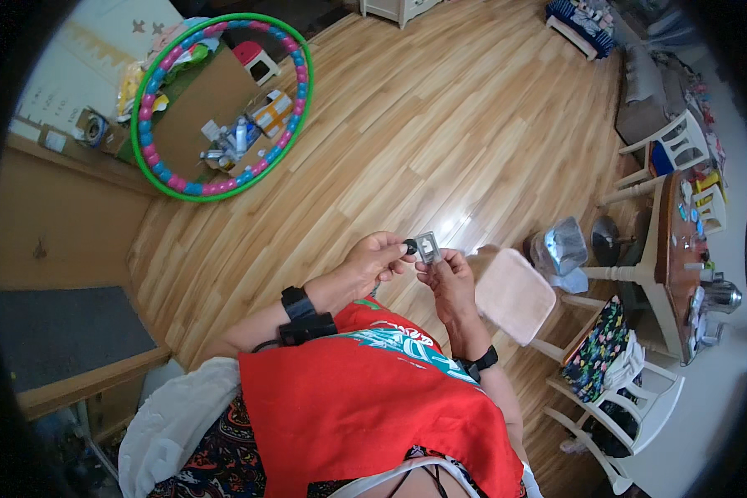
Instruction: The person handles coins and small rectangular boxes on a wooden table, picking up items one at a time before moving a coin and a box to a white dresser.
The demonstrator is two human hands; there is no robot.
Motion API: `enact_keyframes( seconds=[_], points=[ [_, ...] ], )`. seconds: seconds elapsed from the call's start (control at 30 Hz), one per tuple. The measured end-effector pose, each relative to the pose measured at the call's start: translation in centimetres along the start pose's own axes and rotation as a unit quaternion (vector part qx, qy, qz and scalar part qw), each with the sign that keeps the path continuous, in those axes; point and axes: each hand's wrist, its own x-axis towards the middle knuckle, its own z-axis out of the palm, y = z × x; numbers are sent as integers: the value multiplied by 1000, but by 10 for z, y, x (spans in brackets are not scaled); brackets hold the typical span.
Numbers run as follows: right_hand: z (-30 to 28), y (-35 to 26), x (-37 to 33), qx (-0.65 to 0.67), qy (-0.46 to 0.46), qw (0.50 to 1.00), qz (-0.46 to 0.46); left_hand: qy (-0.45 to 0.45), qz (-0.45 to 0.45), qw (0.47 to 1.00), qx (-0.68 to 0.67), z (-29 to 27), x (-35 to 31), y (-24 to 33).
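Note:
My left hand (372,259) pinches a small round black piece (411,246) between thumb and fingertips. Right beside it, a small flat rectangular piece (427,247), grey with a pale shape in its middle, is gripped by my right hand (450,286). The two pieces nearly meet or touch in front of my red apron (349,407); I cannot tell which. Their exact kind is too small to make out. A black device is strapped on my left wrist, and a black band circles the right.
A green-rimmed hoop (305,91) stands upright at the far left, before cardboard boxes. A pink-topped stool (515,296) is close on my right, near a lined bin (563,247), white chairs and a cluttered dining table (668,232). A dark-topped wooden surface (75,332) lies at left.

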Motion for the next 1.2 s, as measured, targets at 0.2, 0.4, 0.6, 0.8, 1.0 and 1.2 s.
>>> enact_keyframes(
  seconds=[0.2, 0.4, 0.6, 0.8, 1.0, 1.2],
  points=[
    [31, -44, 83, -27, 0, 1000, 0, 9, 29, 999, 15, -8, 68, 72],
    [72, -88, 146, -20, 14, 1000, -11, -131, 43, 989, -58, -29, 102, 156],
    [54, -128, 201, 44, 30, 998, -14, -122, 63, 984, -110, -44, 138, 204],
    [13, -176, 269, 105, 94, 990, -17, -79, 37, 983, -162, -54, 202, 250],
    [-68, -222, 370, 137, 131, 982, -21, -104, 45, 979, -172, -43, 304, 325],
    [-59, -319, 501, 100, 176, 979, -12, 11, 60, 990, -126, -51, 392, 403]
  ],
)
